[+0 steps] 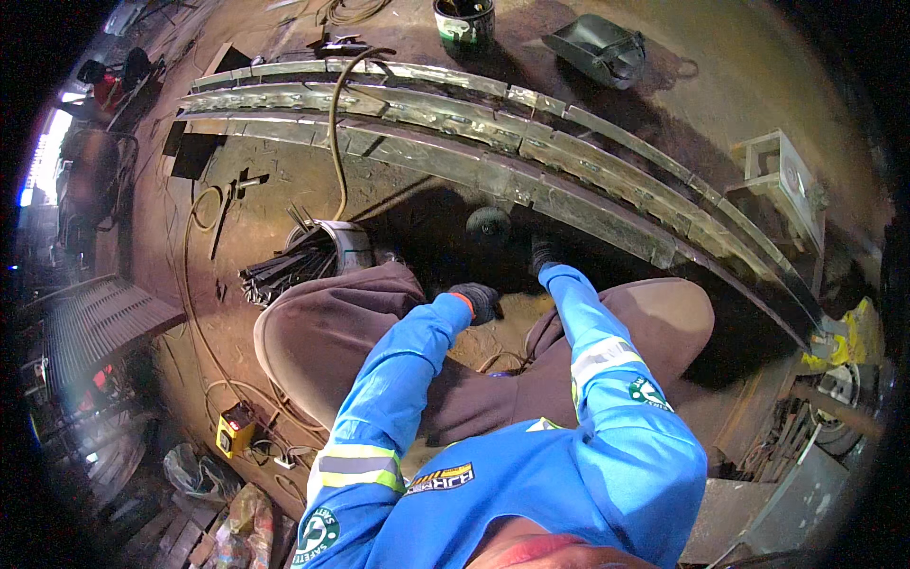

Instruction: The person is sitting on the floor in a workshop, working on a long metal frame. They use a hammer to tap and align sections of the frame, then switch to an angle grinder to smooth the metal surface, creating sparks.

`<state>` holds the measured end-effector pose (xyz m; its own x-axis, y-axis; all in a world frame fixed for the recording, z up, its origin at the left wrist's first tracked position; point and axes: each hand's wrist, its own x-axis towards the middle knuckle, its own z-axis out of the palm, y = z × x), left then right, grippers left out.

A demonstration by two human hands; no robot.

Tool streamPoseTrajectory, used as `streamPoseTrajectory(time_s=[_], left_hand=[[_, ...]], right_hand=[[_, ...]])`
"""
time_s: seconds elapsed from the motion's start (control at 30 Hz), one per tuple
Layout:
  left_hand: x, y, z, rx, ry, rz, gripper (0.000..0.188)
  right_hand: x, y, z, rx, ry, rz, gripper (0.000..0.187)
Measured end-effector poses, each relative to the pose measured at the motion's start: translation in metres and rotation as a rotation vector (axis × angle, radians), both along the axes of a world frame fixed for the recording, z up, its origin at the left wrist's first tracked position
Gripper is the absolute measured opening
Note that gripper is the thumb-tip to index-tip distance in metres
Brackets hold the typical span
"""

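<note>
My left hand (481,301), in a dark glove with an orange cuff, is low between my knees. Its fingers look curled, and anything inside them is hidden. My right hand (542,254), also dark-gloved, reaches farther forward into deep shadow, where its fingers blend into the dark. A round grey disc-like thing (488,225) lies or hangs just left of that hand; whether the two are joined cannot be made out. Beyond both hands run long, curved metal beams (436,161), side by side, with rough seams along them.
A bucket of dark metal rods (353,245) tips beside my left knee. A hose (336,142) crosses the beams. Farther off are a paint bucket (465,27), a dark welding mask (597,49) and a metal stand (791,180). A yellow box (236,430) with cables sits at lower left.
</note>
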<state>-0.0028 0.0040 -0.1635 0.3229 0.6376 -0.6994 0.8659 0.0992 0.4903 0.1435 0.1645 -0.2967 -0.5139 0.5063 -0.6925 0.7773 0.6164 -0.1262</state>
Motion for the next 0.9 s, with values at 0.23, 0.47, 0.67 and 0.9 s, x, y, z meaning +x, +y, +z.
streamPoseTrajectory(time_s=[0.23,0.47,0.67,0.9], left_hand=[[0.018,-0.038,-0.071,-0.111,0.068,-0.035,0.048],[-0.027,-0.038,0.001,-0.405,0.076,0.471,0.061],[-0.090,-0.057,0.022,0.092,-0.849,0.934,0.047],[-0.045,-0.012,0.161,0.465,-1.502,1.614,0.043]], right_hand=[[-0.016,-0.004,0.018,-0.116,0.018,0.027,0.080],[-0.051,-0.054,0.123,-0.284,0.182,-0.122,0.067],[-0.081,-0.070,0.249,-0.367,0.738,-0.251,0.062],[-0.046,-0.114,0.375,0.100,1.110,-0.158,0.077]])
